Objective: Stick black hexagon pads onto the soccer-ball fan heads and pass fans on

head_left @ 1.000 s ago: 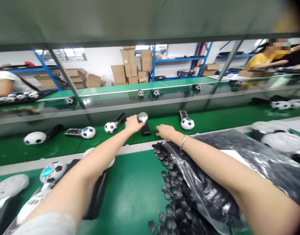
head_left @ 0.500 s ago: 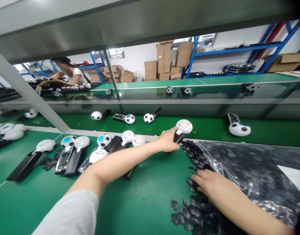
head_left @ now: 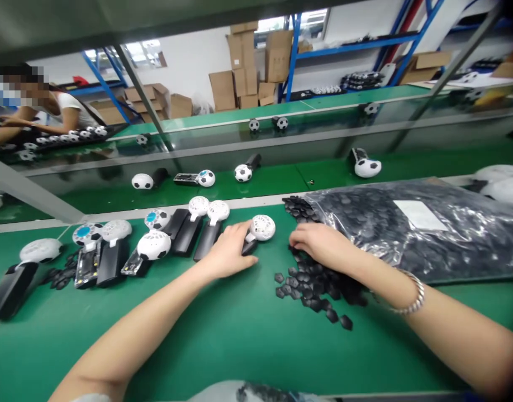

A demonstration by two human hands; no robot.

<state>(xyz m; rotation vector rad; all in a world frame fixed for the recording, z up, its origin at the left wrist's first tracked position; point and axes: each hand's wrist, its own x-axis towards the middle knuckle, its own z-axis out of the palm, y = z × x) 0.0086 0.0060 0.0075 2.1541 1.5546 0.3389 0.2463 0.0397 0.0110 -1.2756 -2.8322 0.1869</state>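
My left hand (head_left: pixel 231 250) is closed around the black handle of a handheld fan whose round white football-style head (head_left: pixel 264 228) lies on the green table. The handle is mostly hidden under the fingers. To the right, my right hand (head_left: pixel 321 244) has its fingers bent together at a loose pile of black pentagon pieces (head_left: pixel 313 287). Whatever sits between those fingertips is too small to make out. Left of my left hand lie several more fans, among them one with a white head (head_left: pixel 218 211) and one with its circuit board (head_left: pixel 88 267) exposed.
A clear plastic bag of black pieces (head_left: pixel 365 215) with a white label lies at the right. Behind the table runs a green conveyor (head_left: pixel 298 173) carrying several football fans. A metal post (head_left: pixel 30 192) stands at left. A co-worker (head_left: pixel 67 114) sits across the line.
My left hand has brought the fan from the conveyor edge back onto the table. My right hand's fingers have drawn together at the black pieces. The view has shifted to the right.
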